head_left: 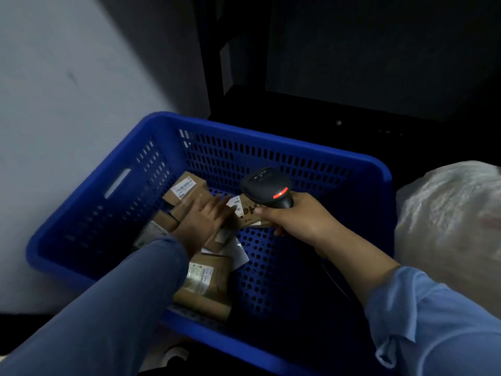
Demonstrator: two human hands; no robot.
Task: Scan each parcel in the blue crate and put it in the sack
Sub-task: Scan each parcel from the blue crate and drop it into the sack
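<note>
Cardboard parcels fill our blue crate's seven-o'clock half; the white sack sits at three o'clock. Our left hand lies spread-fingered on a parcel. Our right hand grips the barcode scanner, masking another box.

One blue crate. One scanner, one sack. Two hands: left, right. About five brown parcels show in the crate; the pile overlaps, so the exact count is unclear.
</note>
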